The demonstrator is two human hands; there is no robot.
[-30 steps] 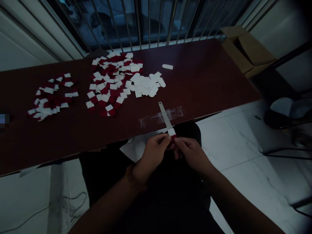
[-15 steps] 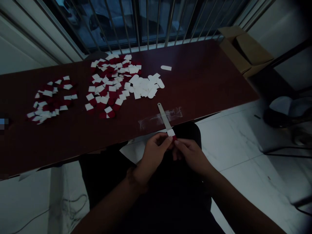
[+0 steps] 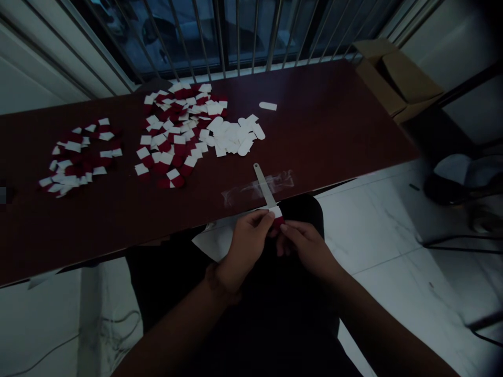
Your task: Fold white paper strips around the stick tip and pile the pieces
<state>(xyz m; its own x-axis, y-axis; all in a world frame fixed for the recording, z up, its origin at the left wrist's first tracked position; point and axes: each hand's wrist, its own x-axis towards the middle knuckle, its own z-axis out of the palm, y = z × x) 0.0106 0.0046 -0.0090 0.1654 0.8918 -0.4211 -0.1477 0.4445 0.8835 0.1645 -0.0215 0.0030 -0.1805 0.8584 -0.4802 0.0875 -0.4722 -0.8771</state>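
Both hands meet at the near edge of the dark red table (image 3: 334,120), in the lower middle of the frame. The left hand (image 3: 245,243) has its thumb and forefinger closed narrowly on a small red-and-white piece (image 3: 277,214), and the right hand (image 3: 304,243) pinches the same piece from the other side. The piece sits right at the fingertips of both hands, at the near end of a thin metal strip (image 3: 262,180). It seems to be slipped over that end, though the dim light leaves this unsure. The strip runs up and to the left across the table edge under a band of clear tape (image 3: 283,180).

Any print on the pieces is too small and dark to read.

In the upper middle lies a heap of red-and-white pieces (image 3: 173,131), and a pile of plain white pieces (image 3: 233,137) touches its right side. A smaller heap (image 3: 78,157) lies at the left, well apart. One lone white piece (image 3: 268,106) rests beyond the white pile. An open cardboard box (image 3: 396,78) stands off the table's far right corner.
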